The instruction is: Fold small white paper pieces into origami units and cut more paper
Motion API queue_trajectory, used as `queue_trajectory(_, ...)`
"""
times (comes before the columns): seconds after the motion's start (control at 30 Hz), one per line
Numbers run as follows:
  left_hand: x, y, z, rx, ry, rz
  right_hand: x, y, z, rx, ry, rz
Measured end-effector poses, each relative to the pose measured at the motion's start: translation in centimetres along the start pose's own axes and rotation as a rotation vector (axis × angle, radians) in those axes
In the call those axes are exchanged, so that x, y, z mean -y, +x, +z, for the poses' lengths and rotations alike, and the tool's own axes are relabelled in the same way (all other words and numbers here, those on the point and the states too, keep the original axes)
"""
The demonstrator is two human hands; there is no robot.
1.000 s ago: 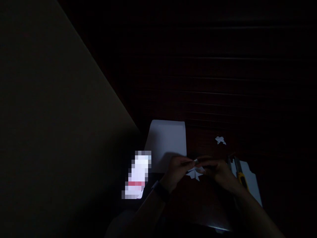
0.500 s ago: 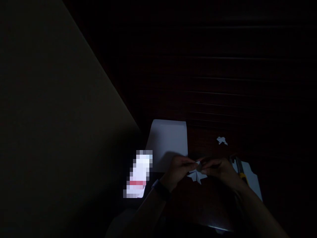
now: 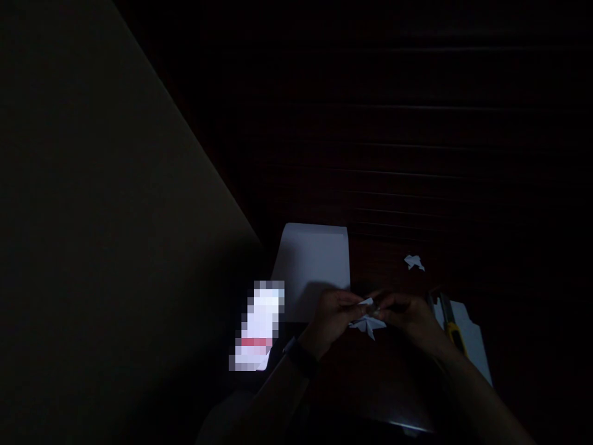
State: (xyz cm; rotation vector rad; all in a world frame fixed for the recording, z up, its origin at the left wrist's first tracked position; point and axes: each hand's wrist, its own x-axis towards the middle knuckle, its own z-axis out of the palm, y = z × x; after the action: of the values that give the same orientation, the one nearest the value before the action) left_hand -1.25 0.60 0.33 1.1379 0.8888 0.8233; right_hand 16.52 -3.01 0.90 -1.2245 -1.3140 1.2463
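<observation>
Between my hands is a small piece of folded white paper with several pointed flaps spreading toward me. My left hand, with a dark band at the wrist, pinches its left upper side. On the other side, the thumb and fingers of my right hand grip the paper's upper right part. The fingertips meet near its top and hide that portion. Farther back on the dark table lies another small folded paper figure, touched by neither hand.
White sheets of paper lie at the back left, partly shaded. A bright, blurred-out screen stands left of my left hand. Beyond my right forearm, a yellow and black utility knife rests on more white paper. A pale wall rises at left.
Both hands keep hold of the folded paper. My right fingers have shifted slightly, and the paper's flaps now look flatter and tilted a little differently. More of the knife handle shows.
</observation>
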Motion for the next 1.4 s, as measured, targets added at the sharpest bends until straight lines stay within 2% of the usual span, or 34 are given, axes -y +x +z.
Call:
queue_trajectory(0.1, -0.2, 0.0, -0.5, 0.087, -0.015, -0.026, 0.4, -0.1, -0.3, 0.091, 0.005, -0.030)
queue_trajectory(0.2, -0.6, -0.2, -0.7, 0.155, -0.020, -0.044, 0.4, -0.2, -0.4, 0.122, -0.023, -0.022)
queue_trajectory(0.37, -0.3, -0.1, -0.5, 0.087, -0.034, -0.021, -0.2, -0.2, 0.0, 0.072, 0.076, -0.025)
queue_trajectory(0.47, 0.4, 0.1, -0.3, 0.032, -0.012, -0.002, -0.4, -0.3, 0.2, 0.059, 0.170, 0.029)
queue_trajectory(0.7, 0.3, 0.1, -0.1, -0.057, 0.050, -0.007, 0.3, -0.6, 0.8, 0.025, 0.267, 0.090)
queue_trajectory(0.93, 0.7, 0.2, 0.4, -0.077, 0.069, 0.021, -0.1, -0.6, 1.4, -0.099, 0.363, 0.110)
queue_trajectory(1.03, 0.9, 0.2, 0.2, -0.062, 0.056, 0.034, -0.1, -0.5, 1.4, -0.097, 0.312, 0.092)
queue_trajectory(1.13, 0.7, 0.2, -0.1, -0.020, 0.028, 0.023, -0.1, -0.4, 1.5, -0.128, 0.135, 0.091)
queue_trajectory(1.27, 0.2, 0.0, 0.0, -0.023, -0.006, 0.034, -0.4, -0.1, 1.8, -0.270, -0.085, 0.093)
queue_trajectory(1.4, 0.0, -0.3, 0.3, -0.016, -0.037, 0.055, -0.7, -0.2, 2.2, -0.385, -0.127, 0.063)
